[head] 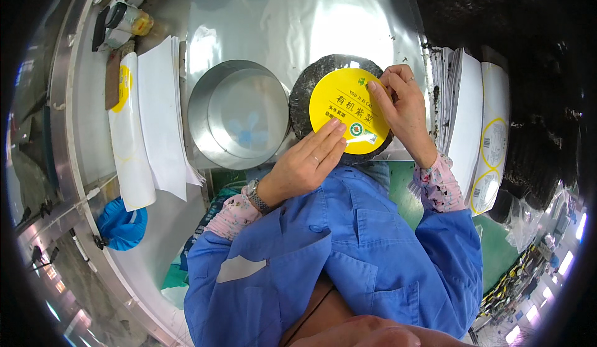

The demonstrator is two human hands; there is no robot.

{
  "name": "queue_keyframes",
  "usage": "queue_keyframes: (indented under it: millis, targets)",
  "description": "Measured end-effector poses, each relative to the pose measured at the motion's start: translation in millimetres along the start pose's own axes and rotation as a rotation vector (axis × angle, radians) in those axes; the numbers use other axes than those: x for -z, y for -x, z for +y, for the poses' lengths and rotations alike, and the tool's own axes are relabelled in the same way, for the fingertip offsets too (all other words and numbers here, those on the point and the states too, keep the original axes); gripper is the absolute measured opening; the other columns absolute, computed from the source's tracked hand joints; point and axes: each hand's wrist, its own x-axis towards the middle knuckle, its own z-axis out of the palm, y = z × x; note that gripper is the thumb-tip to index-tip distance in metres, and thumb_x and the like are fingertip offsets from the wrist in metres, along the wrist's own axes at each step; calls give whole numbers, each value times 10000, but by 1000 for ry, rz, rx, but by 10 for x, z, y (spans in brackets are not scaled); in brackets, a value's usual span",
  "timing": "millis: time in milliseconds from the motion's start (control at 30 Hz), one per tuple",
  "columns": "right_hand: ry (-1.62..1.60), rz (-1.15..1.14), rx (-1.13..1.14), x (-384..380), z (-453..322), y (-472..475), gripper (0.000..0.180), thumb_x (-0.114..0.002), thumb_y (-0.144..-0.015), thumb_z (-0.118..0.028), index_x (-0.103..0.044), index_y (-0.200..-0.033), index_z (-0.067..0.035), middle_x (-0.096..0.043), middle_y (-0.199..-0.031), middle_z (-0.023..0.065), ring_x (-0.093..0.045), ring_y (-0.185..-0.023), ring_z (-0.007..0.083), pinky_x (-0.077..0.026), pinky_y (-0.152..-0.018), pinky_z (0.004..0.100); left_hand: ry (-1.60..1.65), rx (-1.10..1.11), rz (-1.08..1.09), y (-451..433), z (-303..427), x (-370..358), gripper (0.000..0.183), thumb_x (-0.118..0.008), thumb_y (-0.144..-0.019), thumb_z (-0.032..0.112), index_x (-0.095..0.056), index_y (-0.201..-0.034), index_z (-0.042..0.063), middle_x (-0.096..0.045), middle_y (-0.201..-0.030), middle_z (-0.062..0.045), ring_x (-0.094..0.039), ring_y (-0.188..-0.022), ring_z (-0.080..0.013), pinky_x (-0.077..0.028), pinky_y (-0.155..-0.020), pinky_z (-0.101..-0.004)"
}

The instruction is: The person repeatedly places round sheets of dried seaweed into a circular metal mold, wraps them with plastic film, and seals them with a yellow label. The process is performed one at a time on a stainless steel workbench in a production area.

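A round yellow label (345, 114) bearing writing lies on a dark, round, plastic-wrapped cake of dried seaweed (303, 95) at the near edge of the metal table. The fingers of my left hand (308, 160) lie flat and together on the label's lower left part. My right hand (403, 109) is at the label's upper right edge, its thumb on the label's face and its other fingers bent at the rim. Left of the cake stands a round, open metal tin (238, 114).
On the left are a roll of labels (133, 160), white sheets (163, 118), a blue bag (122, 223) and a jar (135, 20). On the right, more sheets (461, 100), another label roll (489, 137) and a dark heap (536, 90) flank the metal table (275, 20).
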Motion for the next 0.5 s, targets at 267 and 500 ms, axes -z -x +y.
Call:
queue_keyframes:
  millis: [267,500]
  targets:
    - [256,92,57,-83,142,-25,420,-837,-851,-295,-637,-1027,29,-567,-1110,199,-619,-952,337,-522,-800,426,125,172,-114,-129,108,152,365,-724,-896,132,-674,-1180,-91,-657,-1324,-237,-640,-1252,-387,-545,-1024,-436]
    - [-417,-314,-498,-49,359,-74,1106,-801,-857,-565,-285,-1553,123,-382,-1523,371,-382,-1465,449,-348,-1201,457,-11,245,-178,-370,-21,-67,649,-756,-882,292,-549,-1472,118,-443,-1585,-174,-390,-1471,-439,-364,-1165,-571]
